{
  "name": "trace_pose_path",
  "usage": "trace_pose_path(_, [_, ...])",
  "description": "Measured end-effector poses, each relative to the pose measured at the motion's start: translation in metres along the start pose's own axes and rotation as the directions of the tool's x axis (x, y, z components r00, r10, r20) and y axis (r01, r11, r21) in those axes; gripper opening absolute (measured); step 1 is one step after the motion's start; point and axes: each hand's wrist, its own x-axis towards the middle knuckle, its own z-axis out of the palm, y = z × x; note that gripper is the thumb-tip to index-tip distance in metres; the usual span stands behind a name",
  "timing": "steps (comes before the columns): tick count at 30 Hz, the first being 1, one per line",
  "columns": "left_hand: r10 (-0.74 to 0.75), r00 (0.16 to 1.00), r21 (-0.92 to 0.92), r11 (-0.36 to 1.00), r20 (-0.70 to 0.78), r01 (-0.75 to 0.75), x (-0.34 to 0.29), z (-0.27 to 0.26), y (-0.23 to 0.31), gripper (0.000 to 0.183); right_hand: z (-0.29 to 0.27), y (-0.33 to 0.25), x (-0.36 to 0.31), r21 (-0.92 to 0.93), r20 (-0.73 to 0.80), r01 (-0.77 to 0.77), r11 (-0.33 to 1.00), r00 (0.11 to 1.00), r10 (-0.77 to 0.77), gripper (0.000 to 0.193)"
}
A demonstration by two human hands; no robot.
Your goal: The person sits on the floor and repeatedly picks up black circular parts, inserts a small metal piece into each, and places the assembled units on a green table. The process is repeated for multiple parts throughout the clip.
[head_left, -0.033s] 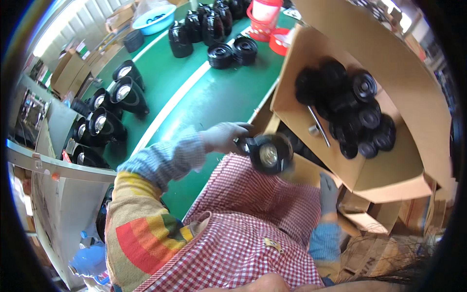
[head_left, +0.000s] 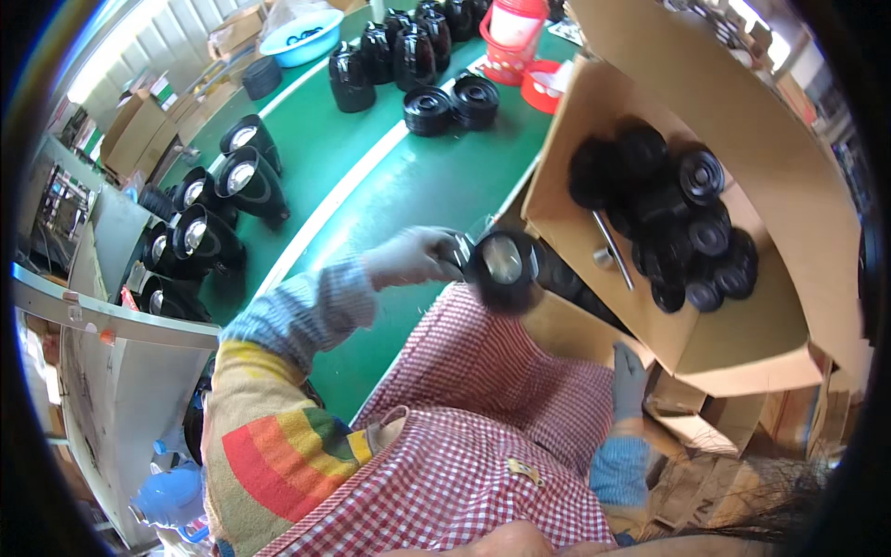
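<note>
**Gloved hand holds black housing over apron**

Head view: the left hand, in a grey glove, is clamped on a round black plastic housing, its shiny opening facing up, above the checked apron. The right hand hangs low right, fingers loosely apart, near the cardboard box.

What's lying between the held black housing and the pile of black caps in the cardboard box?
In the head view, a slim metal rod lies on the box floor between the black housing and the caps.

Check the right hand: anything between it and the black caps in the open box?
Yes. The right hand hangs low beside the apron, below the cardboard box; the box's near wall stands between it and the black caps. The left hand grips a black jug.
</note>
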Motion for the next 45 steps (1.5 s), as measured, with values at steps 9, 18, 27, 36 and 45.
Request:
trace_pose_path(9, [-0.502, 0.415, -0.578, 0.813, -0.759, -0.073, 0.025, -0.197, -0.21, 0.036, 0.036, -0.001, -0.006, -0.088, 0.115, -0.086, 0.992, 0.989, 0.096, 0.029])
trace_pose_path(18, [-0.397, 0.026, -0.355, 0.846, -0.918, 0.398, 0.129, -0.3, -0.316, 0.052, 0.068, -0.021, 0.005, -0.26, 0.18, 0.014, 0.966, 0.983, 0.034, 0.023])
trace_pose_path(27, [0.383, 0.379, 0.539, 0.576, -0.842, 0.615, -0.067, -0.199, -0.162, 0.061, 0.078, -0.015, 0.014, -0.301, 0.271, 0.042, 0.953, 0.962, 0.043, 0.027])
trace_pose_path(36, [0.056, 0.373, 0.358, 0.442, -0.926, 0.822, -0.164, -0.214, -0.193, 0.043, 0.079, -0.058, 0.001, -0.28, 0.308, 0.174, 0.944, 0.948, -0.083, 0.029])
trace_pose_path(45, [0.422, 0.827, 0.594, 0.793, -0.372, -0.138, -0.138, -0.102, 0.033, 0.042, 0.042, -0.149, -0.019, -0.164, 0.286, 0.663, 0.73, 0.74, -0.608, 0.051])
